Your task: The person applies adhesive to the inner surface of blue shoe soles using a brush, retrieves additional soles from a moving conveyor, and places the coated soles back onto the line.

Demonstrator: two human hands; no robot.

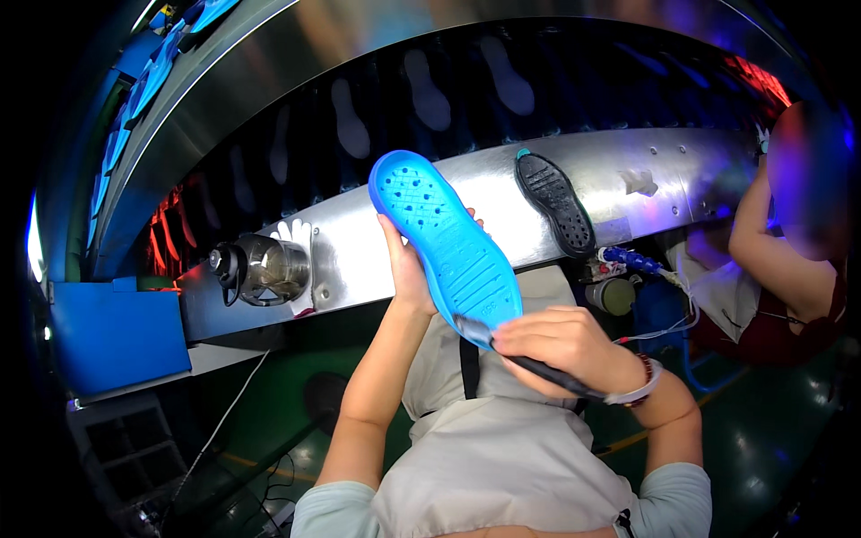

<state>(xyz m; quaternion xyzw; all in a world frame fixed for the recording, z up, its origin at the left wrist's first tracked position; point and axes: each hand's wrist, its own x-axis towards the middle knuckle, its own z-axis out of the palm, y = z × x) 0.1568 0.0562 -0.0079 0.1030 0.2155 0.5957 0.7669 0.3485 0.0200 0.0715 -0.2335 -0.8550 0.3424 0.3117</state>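
Sole [446, 240], blue, likely light and flexible; left hand [405, 269] fingers wrapped behind its midsection, right hand [556, 345] pinching brush [529, 363] at its heel.

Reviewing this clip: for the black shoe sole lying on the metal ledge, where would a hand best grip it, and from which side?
Probably across the narrow waist of the black sole, coming from above and the near side. It lies flat, tread up, on the sloping metal ledge, apart from the blue sole that the left hand holds, so both long edges look free for thumb and fingers.
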